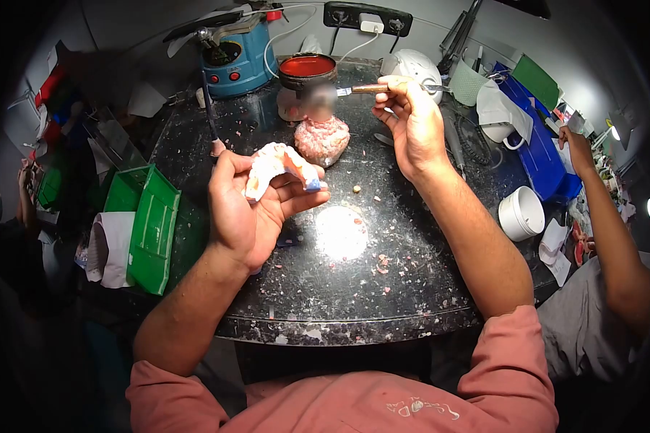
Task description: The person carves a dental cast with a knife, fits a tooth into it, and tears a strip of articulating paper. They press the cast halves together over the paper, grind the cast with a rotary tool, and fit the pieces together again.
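My left hand is closed around a horseshoe-shaped dental cast, pale with pinkish wax patches and a blue spot at its right end. In my right hand is a wax knife with a brown handle, pinched between thumb and fingers. Its metal blade points left, beside the blurred top of a lumpy, wax-covered burner. Behind the burner stands a round dark pan of red wax.
A blue machine stands at the back left, a green bin at the left edge. On the right are a white tub, a white cup and a blue bin. Wax crumbs litter the black table. Another person's arm reaches in at right.
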Available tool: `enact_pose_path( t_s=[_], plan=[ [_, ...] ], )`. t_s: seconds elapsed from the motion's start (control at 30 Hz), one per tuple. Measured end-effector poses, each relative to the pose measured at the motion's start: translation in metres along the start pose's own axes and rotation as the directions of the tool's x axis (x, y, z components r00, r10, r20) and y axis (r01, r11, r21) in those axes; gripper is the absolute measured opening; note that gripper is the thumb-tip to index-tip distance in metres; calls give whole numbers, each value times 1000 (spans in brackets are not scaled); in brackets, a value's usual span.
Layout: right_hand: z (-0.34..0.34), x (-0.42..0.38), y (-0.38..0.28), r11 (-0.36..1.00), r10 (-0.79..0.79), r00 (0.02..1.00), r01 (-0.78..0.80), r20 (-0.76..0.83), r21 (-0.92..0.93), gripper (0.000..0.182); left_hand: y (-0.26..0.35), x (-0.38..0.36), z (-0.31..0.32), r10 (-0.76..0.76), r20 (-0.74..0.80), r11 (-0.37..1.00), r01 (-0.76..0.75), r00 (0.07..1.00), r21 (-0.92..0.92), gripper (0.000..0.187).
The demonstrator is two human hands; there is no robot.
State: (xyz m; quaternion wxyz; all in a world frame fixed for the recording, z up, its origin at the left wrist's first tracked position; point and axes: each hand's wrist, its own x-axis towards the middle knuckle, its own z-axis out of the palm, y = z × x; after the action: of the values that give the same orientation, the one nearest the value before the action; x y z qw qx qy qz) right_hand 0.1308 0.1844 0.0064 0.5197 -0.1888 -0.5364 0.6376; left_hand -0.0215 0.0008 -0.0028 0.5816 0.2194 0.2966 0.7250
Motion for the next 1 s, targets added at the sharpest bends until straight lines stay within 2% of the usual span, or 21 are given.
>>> enact_pose_path(
  t_s=[0.1, 0.2, 0.37, 0.43, 0.5, 0.57, 0.63, 0.73, 0.77, 0.83, 1.0],
  plan=[
    [-1, 1, -1, 1000, -3, 1000, 3, 6, 1, 21, -1, 0, 6, -53, -19, 998, 54, 998, 32, 55],
    [-3, 2, -1, 1000, -4, 1000, 4, 6, 7, 21, -1, 3, 12, -67, -110, 996, 73, 992, 56, 60],
    [-2, 1, 1, 1000, 3, 1000, -3, 7, -7, 21, -2, 5, 1, -26, -94, 996, 34, 995, 79, 65],
    [-2, 1, 0, 1000, -9, 1000, 9, 9, -9, 21, -1, 3, -7, -30, 44, 999, 29, 999, 26, 65],
    [-2, 2, 1, 1000, -14, 1000, 14, 10, -6, 21, -2, 4, -6, -26, 91, 1000, 26, 996, 1, 64],
    [-3, 2, 1, 1000, -18, 1000, 18, 13, -2, 21, -2, 3, 8, 7, -13, 996, -6, 1000, 84, 62],
    [-2, 2, 0, 1000, -26, 1000, 26, 10, 1, 21, -4, 5, 9, 35, -16, 996, -34, 999, 87, 61],
    [-2, 2, -1, 999, -36, 999, 37, 15, -24, 21, -3, 6, 8, 220, -76, 944, -192, 973, 270, 60],
    [-2, 2, -1, 999, -32, 999, 32, 16, -24, 21, -3, 6, 7, 219, -81, 944, -190, 972, 269, 60],
    [-1, 2, -1, 999, -38, 999, 38, 24, -26, 21, -1, 7, 7, 309, -84, 885, -254, 947, 390, 58],
    [-2, 2, -2, 998, -49, 998, 50, 32, -25, 21, -1, 6, 6, 317, -61, 866, -263, 946, 425, 55]
  ],
)
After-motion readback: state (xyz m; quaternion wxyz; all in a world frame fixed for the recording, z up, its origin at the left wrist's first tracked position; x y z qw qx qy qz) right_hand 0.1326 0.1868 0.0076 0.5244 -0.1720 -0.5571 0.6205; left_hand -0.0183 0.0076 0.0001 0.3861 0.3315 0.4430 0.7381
